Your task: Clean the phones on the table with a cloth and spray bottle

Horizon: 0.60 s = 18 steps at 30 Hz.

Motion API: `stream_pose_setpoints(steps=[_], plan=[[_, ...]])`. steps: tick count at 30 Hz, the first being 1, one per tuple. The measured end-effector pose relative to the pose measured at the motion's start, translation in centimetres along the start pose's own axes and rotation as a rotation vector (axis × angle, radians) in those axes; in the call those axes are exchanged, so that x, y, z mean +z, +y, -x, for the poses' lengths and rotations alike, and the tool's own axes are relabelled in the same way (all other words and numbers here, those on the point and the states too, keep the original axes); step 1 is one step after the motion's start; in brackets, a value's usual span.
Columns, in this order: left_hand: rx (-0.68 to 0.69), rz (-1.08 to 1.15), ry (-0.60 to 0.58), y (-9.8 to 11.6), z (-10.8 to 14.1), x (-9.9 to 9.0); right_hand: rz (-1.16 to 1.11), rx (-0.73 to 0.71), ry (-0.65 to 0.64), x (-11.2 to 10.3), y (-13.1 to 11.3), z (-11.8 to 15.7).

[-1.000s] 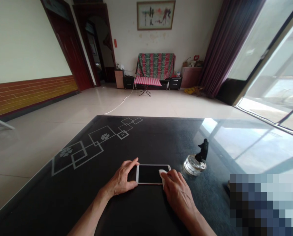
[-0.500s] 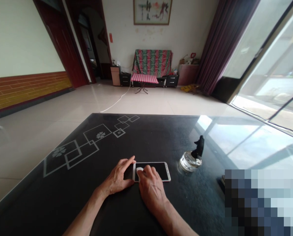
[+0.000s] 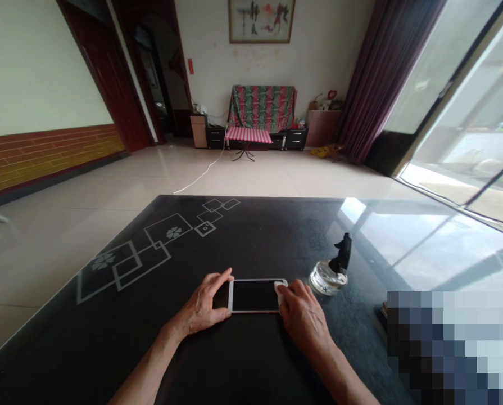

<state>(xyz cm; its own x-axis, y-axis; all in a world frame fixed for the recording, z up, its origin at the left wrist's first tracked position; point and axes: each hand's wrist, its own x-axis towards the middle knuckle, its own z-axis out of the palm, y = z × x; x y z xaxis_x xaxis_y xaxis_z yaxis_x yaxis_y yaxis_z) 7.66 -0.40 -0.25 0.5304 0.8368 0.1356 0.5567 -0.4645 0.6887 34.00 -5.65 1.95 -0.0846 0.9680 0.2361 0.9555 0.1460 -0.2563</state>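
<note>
A white-framed phone [image 3: 254, 296] lies flat on the black table [image 3: 251, 242], its dark screen facing up. At its left end, my left hand [image 3: 204, 301] grips the edges between thumb and fingers. My right hand [image 3: 304, 312] is closed on a small white cloth [image 3: 278, 288] and presses it on the phone's right end. Just right of that hand stands a clear spray bottle [image 3: 327, 278] with a black nozzle.
A pixelated patch [image 3: 453, 349] covers the lower right corner, beside a dark object at its left edge. Beyond the table are a small pink-striped table [image 3: 248, 134], a cloth-covered item [image 3: 263, 107] and a purple curtain [image 3: 373, 73].
My right hand has slid rightward with the white cloth, from the left part of the screen to the phone's right end. My left hand and the phone have stayed in place.
</note>
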Motion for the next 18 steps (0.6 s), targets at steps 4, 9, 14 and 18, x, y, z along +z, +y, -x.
stream_pose_setpoints(steps=[4, 9, 14, 18], plan=[[-0.004, 0.009, 0.000, 0.1, 0.0, 0.1, 0.027, 0.009, -0.043, 0.1, -1.2, -1.1], [-0.002, 0.016, 0.020, 0.0, -0.1, 0.3, 0.007, -0.049, -0.064, 1.5, -4.7, -2.2], [0.011, 0.023, 0.019, -0.2, -0.1, 0.4, -0.030, -0.115, -0.085, 2.9, -8.1, -2.5], [0.020, 0.017, 0.032, -0.2, -0.1, 0.4, -0.055, -0.133, -0.074, 3.0, -8.8, -2.2]])
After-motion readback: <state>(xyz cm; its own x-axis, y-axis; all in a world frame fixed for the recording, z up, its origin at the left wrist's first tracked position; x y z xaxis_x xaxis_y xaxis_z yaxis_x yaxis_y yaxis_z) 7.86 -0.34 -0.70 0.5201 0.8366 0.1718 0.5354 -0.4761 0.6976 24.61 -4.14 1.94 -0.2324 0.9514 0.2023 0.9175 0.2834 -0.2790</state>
